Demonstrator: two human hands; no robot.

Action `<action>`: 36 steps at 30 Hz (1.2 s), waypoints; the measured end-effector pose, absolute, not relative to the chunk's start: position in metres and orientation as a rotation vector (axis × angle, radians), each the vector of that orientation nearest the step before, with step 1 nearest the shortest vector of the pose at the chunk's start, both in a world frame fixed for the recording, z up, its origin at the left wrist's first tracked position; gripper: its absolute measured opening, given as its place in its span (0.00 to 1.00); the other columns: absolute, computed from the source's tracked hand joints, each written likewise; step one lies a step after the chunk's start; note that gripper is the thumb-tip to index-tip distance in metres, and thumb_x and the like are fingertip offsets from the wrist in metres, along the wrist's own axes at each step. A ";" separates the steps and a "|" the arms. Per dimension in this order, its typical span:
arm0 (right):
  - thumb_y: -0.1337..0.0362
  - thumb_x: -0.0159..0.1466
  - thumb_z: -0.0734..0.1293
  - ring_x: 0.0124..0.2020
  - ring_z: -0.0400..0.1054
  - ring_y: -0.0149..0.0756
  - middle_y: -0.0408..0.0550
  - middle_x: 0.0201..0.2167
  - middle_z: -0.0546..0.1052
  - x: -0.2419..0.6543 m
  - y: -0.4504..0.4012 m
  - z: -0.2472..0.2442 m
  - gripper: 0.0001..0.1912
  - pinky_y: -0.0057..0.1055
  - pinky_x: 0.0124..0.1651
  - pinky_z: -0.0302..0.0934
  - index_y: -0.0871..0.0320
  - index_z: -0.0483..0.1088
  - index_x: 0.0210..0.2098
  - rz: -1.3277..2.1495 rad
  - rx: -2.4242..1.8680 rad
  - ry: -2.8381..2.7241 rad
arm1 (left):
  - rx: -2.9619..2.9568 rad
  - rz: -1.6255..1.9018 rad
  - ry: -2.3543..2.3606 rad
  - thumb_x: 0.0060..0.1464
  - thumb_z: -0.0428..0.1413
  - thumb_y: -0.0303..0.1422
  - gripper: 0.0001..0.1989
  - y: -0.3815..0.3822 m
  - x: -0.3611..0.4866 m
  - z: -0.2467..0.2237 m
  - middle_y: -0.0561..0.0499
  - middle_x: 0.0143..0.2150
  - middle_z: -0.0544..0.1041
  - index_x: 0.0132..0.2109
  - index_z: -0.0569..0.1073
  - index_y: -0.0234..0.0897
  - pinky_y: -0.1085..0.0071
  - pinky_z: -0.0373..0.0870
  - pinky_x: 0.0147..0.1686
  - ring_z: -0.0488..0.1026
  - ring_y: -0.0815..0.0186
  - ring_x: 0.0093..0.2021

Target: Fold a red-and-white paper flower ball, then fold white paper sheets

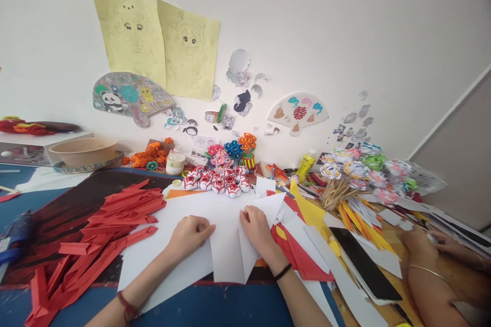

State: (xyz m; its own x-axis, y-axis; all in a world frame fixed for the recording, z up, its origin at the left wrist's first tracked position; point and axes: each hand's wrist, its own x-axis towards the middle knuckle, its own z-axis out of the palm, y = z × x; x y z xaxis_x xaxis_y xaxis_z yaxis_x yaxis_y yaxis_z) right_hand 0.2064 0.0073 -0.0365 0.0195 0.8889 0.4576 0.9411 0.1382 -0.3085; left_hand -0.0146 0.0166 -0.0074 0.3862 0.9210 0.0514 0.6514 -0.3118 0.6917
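Observation:
Between my two hands is a white sheet of paper [225,248], creased lengthwise, its lower edge hanging toward me. My left hand [191,236] has its fingers curled in, thumb and forefinger closed at the sheet's left edge. On the right side my right hand [255,227] is closed too, pinching the paper near a fold; its fingertips are partly hidden. More white paper [161,265] lies flat under my left forearm. Folded red paper strips [111,230] are heaped to the left, and red paper sheets [307,260] lie beside my right wrist.
Red-and-white paper flowers [218,181] stand behind the sheet. A bundle of paper flowers on sticks [333,191], a black phone [362,263] and another person's arm [425,276] are at right. A glue gun [15,240] lies far left; a beige basin [82,150] sits behind.

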 end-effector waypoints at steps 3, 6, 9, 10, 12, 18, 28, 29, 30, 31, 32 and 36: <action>0.69 0.65 0.58 0.31 0.63 0.35 0.44 0.26 0.68 0.207 0.006 -0.037 0.13 0.28 0.33 0.52 0.56 0.59 0.23 -0.114 -1.721 -1.876 | 2.070 0.641 1.441 0.55 0.48 0.44 0.19 0.017 -0.012 -0.010 0.55 0.18 0.72 0.22 0.68 0.38 0.73 0.56 0.28 0.68 0.66 0.23; 0.71 0.64 0.58 0.34 0.62 0.36 0.45 0.29 0.68 0.203 0.005 -0.039 0.11 0.29 0.37 0.54 0.56 0.60 0.25 -0.124 -1.697 -1.888 | 2.067 0.664 1.498 0.55 0.49 0.43 0.18 0.018 -0.010 -0.013 0.54 0.20 0.72 0.23 0.69 0.38 0.73 0.54 0.27 0.67 0.66 0.23; 0.72 0.64 0.58 0.35 0.61 0.37 0.45 0.30 0.67 0.201 0.005 -0.041 0.11 0.31 0.38 0.54 0.56 0.59 0.26 -0.136 -1.695 -1.892 | 2.063 0.666 1.507 0.53 0.50 0.42 0.17 0.017 -0.010 -0.015 0.54 0.20 0.71 0.22 0.68 0.38 0.73 0.53 0.26 0.66 0.66 0.23; 0.72 0.64 0.58 0.34 0.61 0.37 0.45 0.30 0.67 0.201 0.005 -0.042 0.11 0.31 0.38 0.54 0.56 0.59 0.26 -0.138 -1.696 -1.893 | 2.063 0.669 1.507 0.53 0.50 0.41 0.16 0.017 -0.010 -0.016 0.54 0.20 0.71 0.22 0.68 0.38 0.73 0.53 0.26 0.66 0.66 0.23; 0.72 0.63 0.58 0.34 0.61 0.37 0.45 0.30 0.67 0.202 0.006 -0.042 0.11 0.31 0.38 0.54 0.55 0.59 0.26 -0.142 -1.697 -1.896 | 2.063 0.682 1.512 0.52 0.50 0.40 0.16 0.016 -0.011 -0.017 0.54 0.20 0.71 0.21 0.67 0.38 0.73 0.53 0.26 0.65 0.67 0.23; 0.73 0.64 0.57 0.34 0.61 0.37 0.45 0.29 0.66 0.205 0.007 -0.043 0.11 0.31 0.37 0.54 0.55 0.58 0.26 -0.155 -1.705 -1.895 | 2.083 0.676 1.470 0.55 0.47 0.39 0.17 0.014 -0.017 -0.015 0.55 0.18 0.70 0.22 0.67 0.38 0.73 0.55 0.27 0.66 0.67 0.22; 0.73 0.63 0.58 0.34 0.61 0.37 0.44 0.28 0.66 0.203 0.006 -0.041 0.11 0.31 0.37 0.54 0.55 0.58 0.25 -0.179 -1.705 -1.898 | 2.109 0.639 1.627 0.59 0.44 0.45 0.24 0.017 -0.006 -0.013 0.47 0.22 0.74 0.20 0.67 0.38 0.70 0.51 0.28 0.69 0.61 0.26; 0.73 0.63 0.58 0.34 0.61 0.37 0.44 0.28 0.66 0.202 0.006 -0.041 0.12 0.31 0.37 0.54 0.55 0.58 0.25 -0.179 -1.706 -1.897 | 2.103 0.635 1.641 0.59 0.45 0.45 0.24 0.018 -0.005 -0.012 0.47 0.22 0.74 0.20 0.67 0.38 0.70 0.51 0.28 0.69 0.60 0.27; 0.73 0.63 0.58 0.33 0.61 0.37 0.44 0.28 0.66 0.202 0.006 -0.041 0.12 0.31 0.37 0.54 0.55 0.58 0.25 -0.179 -1.707 -1.896 | 2.097 0.631 1.653 0.59 0.45 0.45 0.24 0.018 -0.004 -0.012 0.46 0.22 0.74 0.20 0.67 0.38 0.70 0.51 0.28 0.70 0.60 0.27; 0.73 0.63 0.58 0.33 0.61 0.37 0.44 0.28 0.66 0.202 0.006 -0.041 0.12 0.31 0.37 0.54 0.55 0.58 0.25 -0.179 -1.708 -1.896 | 2.089 0.627 1.662 0.59 0.45 0.45 0.24 0.018 -0.004 -0.011 0.46 0.22 0.74 0.20 0.67 0.38 0.70 0.50 0.28 0.70 0.60 0.28; 0.73 0.63 0.58 0.33 0.61 0.37 0.44 0.28 0.66 0.202 0.006 -0.041 0.12 0.31 0.38 0.54 0.55 0.58 0.25 -0.179 -1.709 -1.895 | 2.080 0.623 1.666 0.58 0.46 0.45 0.23 0.017 -0.003 -0.010 0.45 0.23 0.74 0.20 0.67 0.38 0.70 0.50 0.28 0.70 0.59 0.28; 0.73 0.63 0.58 0.34 0.61 0.37 0.44 0.28 0.67 0.202 0.005 -0.041 0.12 0.31 0.38 0.54 0.55 0.58 0.24 -0.174 -1.711 -1.895 | 2.011 0.621 1.671 0.56 0.47 0.45 0.21 0.015 -0.007 -0.007 0.45 0.24 0.76 0.21 0.70 0.38 0.70 0.51 0.28 0.70 0.59 0.28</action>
